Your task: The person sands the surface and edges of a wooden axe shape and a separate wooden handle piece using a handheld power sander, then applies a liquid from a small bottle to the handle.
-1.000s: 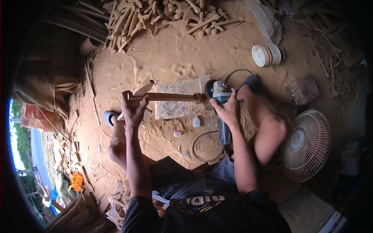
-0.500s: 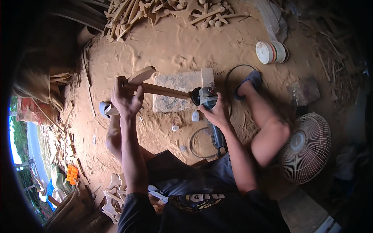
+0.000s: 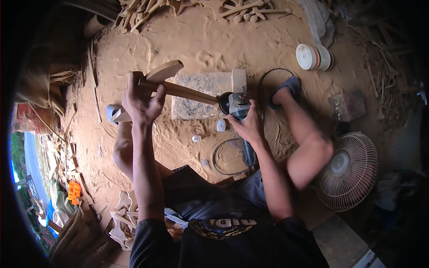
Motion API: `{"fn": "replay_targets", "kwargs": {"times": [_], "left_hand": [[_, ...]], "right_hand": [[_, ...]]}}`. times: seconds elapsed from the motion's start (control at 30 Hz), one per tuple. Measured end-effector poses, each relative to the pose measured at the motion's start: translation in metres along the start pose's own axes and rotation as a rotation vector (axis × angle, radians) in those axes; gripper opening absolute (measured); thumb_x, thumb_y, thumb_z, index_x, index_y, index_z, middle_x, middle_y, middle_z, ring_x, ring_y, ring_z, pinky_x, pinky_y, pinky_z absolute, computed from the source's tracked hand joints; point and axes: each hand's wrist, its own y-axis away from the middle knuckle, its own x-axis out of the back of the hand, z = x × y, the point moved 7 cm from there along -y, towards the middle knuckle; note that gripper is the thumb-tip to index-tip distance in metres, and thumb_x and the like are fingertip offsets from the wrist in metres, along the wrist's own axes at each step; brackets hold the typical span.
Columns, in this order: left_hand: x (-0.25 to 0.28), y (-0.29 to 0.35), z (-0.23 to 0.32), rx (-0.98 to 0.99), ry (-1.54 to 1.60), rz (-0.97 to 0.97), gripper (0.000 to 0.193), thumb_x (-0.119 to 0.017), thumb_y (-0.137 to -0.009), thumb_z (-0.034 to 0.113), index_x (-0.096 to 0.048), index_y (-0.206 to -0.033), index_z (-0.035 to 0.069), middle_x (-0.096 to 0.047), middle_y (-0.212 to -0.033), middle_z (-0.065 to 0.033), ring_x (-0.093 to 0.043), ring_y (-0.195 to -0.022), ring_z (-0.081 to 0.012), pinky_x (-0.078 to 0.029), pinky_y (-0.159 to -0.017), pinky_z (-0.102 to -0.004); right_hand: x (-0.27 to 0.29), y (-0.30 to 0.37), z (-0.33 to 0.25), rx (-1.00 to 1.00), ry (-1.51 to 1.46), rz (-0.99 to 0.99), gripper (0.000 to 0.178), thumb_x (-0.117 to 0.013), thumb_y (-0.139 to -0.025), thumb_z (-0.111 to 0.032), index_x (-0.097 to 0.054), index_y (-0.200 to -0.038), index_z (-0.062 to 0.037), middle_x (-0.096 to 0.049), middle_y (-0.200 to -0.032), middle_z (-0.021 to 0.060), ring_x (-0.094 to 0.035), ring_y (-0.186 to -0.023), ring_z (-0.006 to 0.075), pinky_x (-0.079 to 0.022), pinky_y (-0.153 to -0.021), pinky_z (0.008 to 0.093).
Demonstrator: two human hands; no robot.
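My left hand [image 3: 144,102] is wrapped round the thick end of a carved wooden piece [image 3: 190,94], a long straight bar with a curved blade-like part [image 3: 165,71] at my hand. The bar slants down to the right over a low dusty block [image 3: 196,111]. Its far end meets the dark round disc of an angle grinder [image 3: 240,107]. My right hand [image 3: 249,126] grips the grinder's head from the right side, and the tool's body hangs down toward my lap. The exact contact between disc and wood is hard to make out.
Wood dust covers the ground. A pile of carved wooden pieces [image 3: 250,11] lies at the far side, more [image 3: 123,221] by my left hip. A fan [image 3: 346,172] stands right, a white tub [image 3: 313,57] beyond it. The grinder's cable [image 3: 263,89] loops near my right foot.
The view has shifted slightly, so the surroundings sit a little higher and further left. Both hands keep their holds, and the wooden piece stays at the grinder's disc.
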Motion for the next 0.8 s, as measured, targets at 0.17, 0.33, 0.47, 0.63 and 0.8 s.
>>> {"fn": "replay_targets", "kwargs": {"times": [0.17, 0.33, 0.47, 0.63, 0.8], "left_hand": [[-0.004, 0.001, -0.005, -0.028, -0.008, -0.002, 0.042, -0.086, -0.078, 0.018, -0.056, -0.105, 0.005, -0.073, -0.078, -0.0065, -0.069, -0.075, -0.0134, -0.053, -0.071, -0.0299], [-0.005, 0.0, -0.017, 0.07, 0.046, -0.002, 0.045, -0.085, -0.073, 0.024, -0.057, -0.105, 0.007, -0.074, -0.081, -0.0118, -0.072, -0.079, -0.0336, -0.055, -0.075, -0.0422], [-0.006, -0.009, -0.012, -0.064, 0.035, -0.001, 0.047, -0.085, -0.071, 0.026, -0.059, -0.104, 0.007, -0.07, -0.082, -0.0121, -0.069, -0.079, -0.0352, -0.054, -0.075, -0.0443], [-0.012, -0.02, 0.0, -0.119, 0.086, -0.078, 0.047, -0.085, -0.068, 0.028, -0.061, -0.101, 0.006, -0.066, -0.087, -0.0126, -0.063, -0.08, -0.0346, -0.05, -0.079, -0.044], [-0.01, -0.025, 0.004, -0.185, 0.06, -0.078, 0.048, -0.084, -0.067, 0.03, -0.061, -0.102, 0.006, -0.062, -0.086, -0.0113, -0.06, -0.079, -0.0337, -0.047, -0.08, -0.0422]], "right_hand": [[-0.001, 0.002, 0.002, -0.035, 0.064, 0.015, 0.101, -0.088, -0.08, -0.038, -0.033, -0.152, 0.007, -0.062, -0.13, 0.0326, -0.065, -0.118, 0.0449, -0.052, -0.1, 0.0493], [-0.006, 0.007, 0.009, -0.038, 0.12, 0.007, 0.102, -0.087, -0.081, -0.038, -0.031, -0.154, 0.0066, -0.062, -0.132, 0.0334, -0.065, -0.12, 0.0454, -0.052, -0.101, 0.0494], [0.0, 0.006, 0.01, 0.077, 0.058, 0.117, 0.103, -0.082, -0.082, -0.043, -0.029, -0.156, 0.0041, -0.066, -0.128, 0.0323, -0.067, -0.115, 0.049, -0.055, -0.095, 0.053], [0.008, -0.001, -0.003, -0.026, -0.092, 0.005, 0.096, -0.087, -0.08, -0.038, -0.038, -0.15, 0.0053, -0.057, -0.136, 0.0318, -0.059, -0.126, 0.0448, -0.049, -0.104, 0.0486], [0.0, -0.004, -0.006, -0.014, 0.015, -0.016, 0.098, -0.085, -0.08, -0.04, -0.036, -0.152, 0.0052, -0.061, -0.132, 0.0319, -0.062, -0.122, 0.0463, -0.051, -0.101, 0.0497]]}}
